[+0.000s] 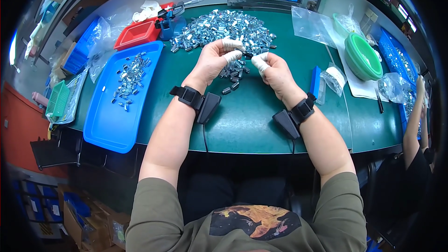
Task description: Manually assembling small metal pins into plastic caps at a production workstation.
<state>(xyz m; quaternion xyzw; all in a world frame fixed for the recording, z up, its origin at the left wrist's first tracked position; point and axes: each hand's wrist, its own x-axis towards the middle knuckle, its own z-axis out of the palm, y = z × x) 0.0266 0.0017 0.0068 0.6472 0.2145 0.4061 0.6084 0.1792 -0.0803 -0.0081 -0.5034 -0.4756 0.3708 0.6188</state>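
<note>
My left hand [215,60], with white finger covers on its thumb and fingertips, pinches a small dark metal piece near the middle of the table. Close by on the right, my right hand [276,72] has its covered thumb and finger pressed together; what they hold, if anything, is too small to make out. Behind both hands spreads a large heap of small shiny metal cylinders [224,25]. Several darker-looking cylinders [232,71] lie just below the fingertips. Each wrist wears a black strap with a box-like device.
A blue tray [100,121] at left holds several cylinders. Behind it are red trays [137,35] and a micrometer on a blue stand [167,24]. At right are green bowls [361,56], a tape roll [335,75], a pen [379,101] and another person's arm [413,121].
</note>
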